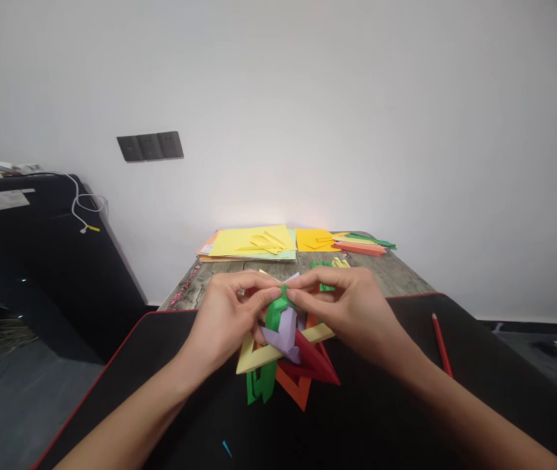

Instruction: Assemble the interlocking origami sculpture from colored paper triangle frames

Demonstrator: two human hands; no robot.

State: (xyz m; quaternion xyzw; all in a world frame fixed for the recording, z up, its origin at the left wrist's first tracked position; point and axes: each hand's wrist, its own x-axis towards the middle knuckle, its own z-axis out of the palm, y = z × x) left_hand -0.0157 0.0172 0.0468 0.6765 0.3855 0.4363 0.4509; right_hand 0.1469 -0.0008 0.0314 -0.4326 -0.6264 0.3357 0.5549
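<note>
Left grip [229, 305] and right grip [356, 307], both narrow on green strip [278, 305], paper model [286, 336] beneath.

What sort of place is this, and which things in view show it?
Probably a paper-craft workspace indoors, perhaps at home: the left hand and right hand hold a folded-paper model, coloured sheets lie stacked on the table, and a red pencil rests on the black mat.
</note>
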